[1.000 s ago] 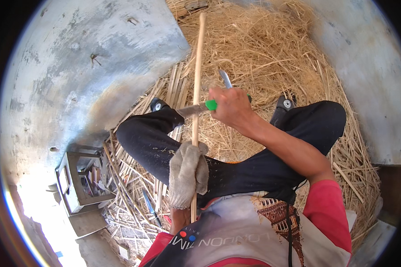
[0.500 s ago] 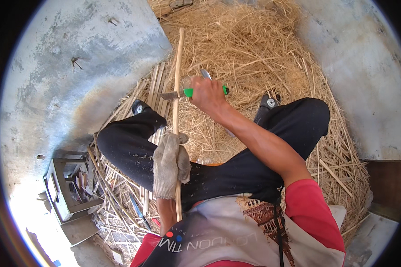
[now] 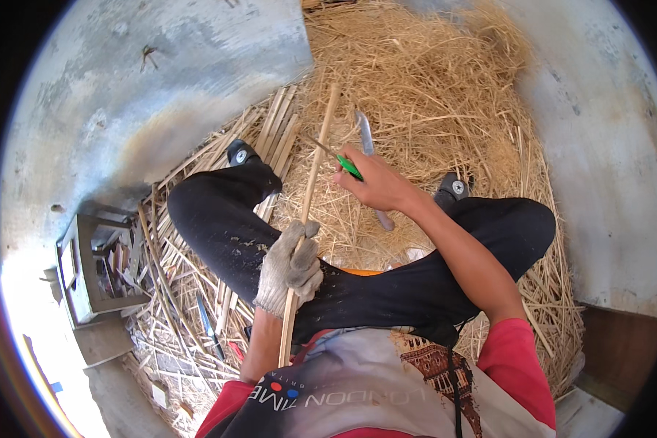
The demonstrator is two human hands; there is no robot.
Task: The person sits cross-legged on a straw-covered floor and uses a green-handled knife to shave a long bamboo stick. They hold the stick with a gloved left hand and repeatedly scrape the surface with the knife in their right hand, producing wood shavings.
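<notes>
A long pale strip of bamboo or wood point(image 3: 316, 171) slants up and away from my lap. My left hand point(image 3: 290, 270), in a grey knitted glove, is closed around its lower part. My right hand point(image 3: 376, 181), bare, grips the green handle of a knife point(image 3: 351, 168). The knife's short blade points up and to the left and reaches across the strip's upper half; whether its edge touches the strip I cannot tell. Beyond my right hand, a larger knife with a broad blade point(image 3: 365, 133) lies on the shavings, its middle hidden by my hand and forearm.
Fine shavings point(image 3: 423, 95) are heaped ahead, between my spread legs in black trousers point(image 3: 226, 215). Loose strips point(image 3: 276, 131) lie left of the heap. A wooden box-like frame point(image 3: 87, 270) and a blue-handled tool point(image 3: 208, 321) are at the left. Grey sheets point(image 3: 197, 80) stand on both sides.
The knife has turned from lying level across the strip to pointing up and left. My right hand sits lower and farther right. The strip leans more to the right.
</notes>
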